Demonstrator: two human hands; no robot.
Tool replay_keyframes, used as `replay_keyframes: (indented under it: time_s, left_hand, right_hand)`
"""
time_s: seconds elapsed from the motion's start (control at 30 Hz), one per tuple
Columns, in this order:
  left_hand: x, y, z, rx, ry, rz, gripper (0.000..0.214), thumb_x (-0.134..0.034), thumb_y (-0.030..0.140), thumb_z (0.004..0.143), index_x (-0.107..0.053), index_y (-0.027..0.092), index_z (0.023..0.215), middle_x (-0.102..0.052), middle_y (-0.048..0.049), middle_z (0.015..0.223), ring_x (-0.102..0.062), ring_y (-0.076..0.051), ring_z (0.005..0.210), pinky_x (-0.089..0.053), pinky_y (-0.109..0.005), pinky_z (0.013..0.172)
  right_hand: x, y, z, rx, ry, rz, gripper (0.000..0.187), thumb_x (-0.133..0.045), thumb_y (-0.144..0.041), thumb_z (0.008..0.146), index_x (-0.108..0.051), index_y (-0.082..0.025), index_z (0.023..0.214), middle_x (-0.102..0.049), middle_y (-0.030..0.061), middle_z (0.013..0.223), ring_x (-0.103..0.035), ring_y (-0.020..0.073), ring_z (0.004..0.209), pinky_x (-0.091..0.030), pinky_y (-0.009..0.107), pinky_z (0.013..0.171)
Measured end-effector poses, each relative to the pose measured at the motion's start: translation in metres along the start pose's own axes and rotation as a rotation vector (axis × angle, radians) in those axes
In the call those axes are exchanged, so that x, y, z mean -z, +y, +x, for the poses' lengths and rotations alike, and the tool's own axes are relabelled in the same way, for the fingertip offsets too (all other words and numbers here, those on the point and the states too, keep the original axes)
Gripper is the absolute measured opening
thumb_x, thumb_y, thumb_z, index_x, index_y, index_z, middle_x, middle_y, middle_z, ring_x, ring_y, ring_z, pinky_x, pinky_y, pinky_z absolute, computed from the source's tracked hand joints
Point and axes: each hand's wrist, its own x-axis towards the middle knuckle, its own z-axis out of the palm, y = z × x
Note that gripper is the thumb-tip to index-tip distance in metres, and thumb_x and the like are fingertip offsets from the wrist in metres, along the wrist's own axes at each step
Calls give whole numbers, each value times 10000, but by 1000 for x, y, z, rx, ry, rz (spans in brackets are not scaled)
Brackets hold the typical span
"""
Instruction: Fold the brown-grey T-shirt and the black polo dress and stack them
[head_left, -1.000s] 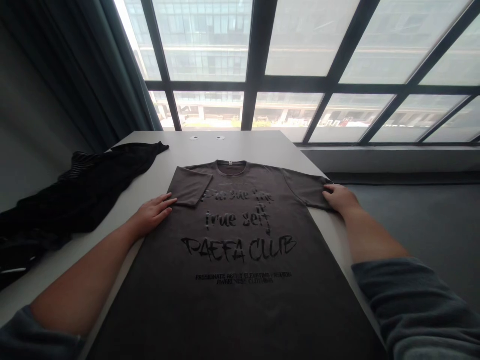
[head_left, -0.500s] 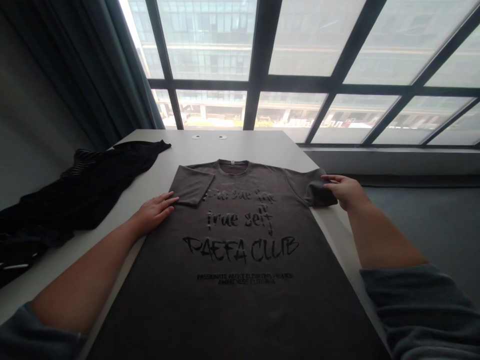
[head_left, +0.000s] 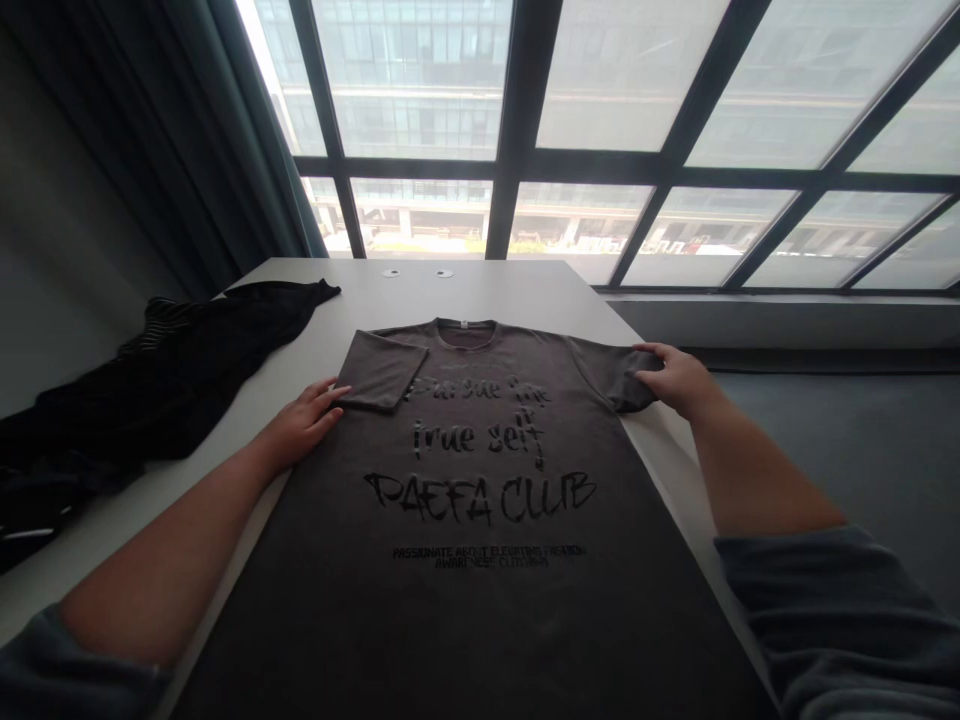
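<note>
A dark grey T-shirt (head_left: 480,520) with black lettering lies face up on a white table (head_left: 487,290), collar toward the window. Its left sleeve is folded inward over the chest. My left hand (head_left: 300,425) rests flat on the shirt's left edge, fingers stretched out toward that folded sleeve. My right hand (head_left: 675,378) is closed on the hem of the right sleeve at the table's right edge, lifting it a little and drawing it inward.
A heap of black clothing (head_left: 150,390) lies on the table's left side. Two small white discs (head_left: 416,272) sit near the far edge. Beyond are large windows and a dark curtain (head_left: 135,150). To the right the table ends above grey floor (head_left: 862,440).
My right hand has picked up the right sleeve's end and moved it up and inward. My left hand has slid back slightly along the shirt's left edge.
</note>
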Motion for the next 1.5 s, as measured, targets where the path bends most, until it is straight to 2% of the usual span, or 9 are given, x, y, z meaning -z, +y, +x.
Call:
replay_keyframes:
  time_s: [0.1, 0.23, 0.4, 0.6, 0.9, 1.03, 1.23, 1.37, 1.5]
  left_hand:
    - [1, -1, 1, 69, 111, -43, 690, -319, 637, 1031, -611, 185, 1462, -506, -139, 1588, -442, -309, 1510, -336, -504, 1292]
    - [1, -3, 3, 78, 78, -61, 667, -308, 614, 1029, -628, 176, 1417, -626, -134, 1471, -538, -301, 1420, -383, -496, 1261]
    - [0, -3, 3, 66, 44, -26, 663, -310, 605, 1022, -642, 176, 1401, -626, -133, 1487, -543, -297, 1417, -391, -494, 1248]
    - [0, -2, 2, 74, 29, 6, 659, -295, 595, 1029, -633, 191, 1424, -615, -117, 1501, -533, -286, 1428, -382, -468, 1258]
    - [2, -1, 1, 82, 12, 6, 676, -288, 598, 1034, -620, 176, 1443, -605, -121, 1512, -520, -283, 1438, -368, -457, 1265]
    - [0, 1, 2, 82, 30, 36, 672, -280, 592, 1041, -581, 173, 1471, -576, -127, 1535, -485, -276, 1466, -343, -458, 1278]
    - [0, 9, 1, 137, 53, 180, 647, -309, 559, 1032, -529, 203, 1525, -497, -153, 1584, -460, -320, 1481, -381, -510, 1240]
    - [7, 33, 6, 133, 87, 297, 586, -363, 523, 1027, -561, 246, 1504, -480, -153, 1608, -461, -363, 1480, -381, -569, 1220]
    - [1, 101, 31, -33, 48, 319, 540, -392, 507, 1038, -599, 268, 1477, -486, -132, 1625, -449, -352, 1496, -343, -583, 1240]
  right_hand:
    - [-3, -22, -2, 141, 24, -42, 605, -668, -223, 739, -751, -204, 1338, -764, 92, 1112, -724, 275, 1013, -582, 394, 983]
    - [-13, -55, -11, 356, 6, -50, 550, -628, -247, 819, -741, -223, 1357, -685, 76, 1396, -648, 305, 1297, -500, 432, 1175]
    - [-41, -82, -31, 500, -227, -117, 554, -596, -283, 919, -672, -224, 1465, -603, 79, 1518, -604, 309, 1374, -464, 458, 1228]
    - [-66, -86, -48, 669, -557, -177, 564, -592, -399, 967, -610, -333, 1527, -496, 21, 1620, -512, 330, 1469, -406, 506, 1267]
    - [-71, -64, -38, 613, -553, -131, 643, -415, -567, 1061, -477, -272, 1629, -322, 48, 1721, -282, 298, 1614, -274, 497, 1332]
    - [-81, -46, -25, 485, -565, -271, 687, -384, -555, 1062, -421, -222, 1660, -217, 91, 1746, -208, 330, 1632, -217, 543, 1335]
    - [-96, -42, -23, 457, -573, -374, 739, -327, -620, 1061, -318, -252, 1702, -144, 77, 1759, -148, 327, 1641, -171, 549, 1340]
    - [-98, -43, -20, 465, -566, -306, 718, -367, -642, 1049, -383, -290, 1674, -205, 59, 1752, -177, 321, 1635, -203, 534, 1337]
    - [-88, -29, -4, 486, -451, -155, 614, -307, -494, 1089, -515, -227, 1601, -323, 62, 1717, -230, 294, 1630, -208, 513, 1342]
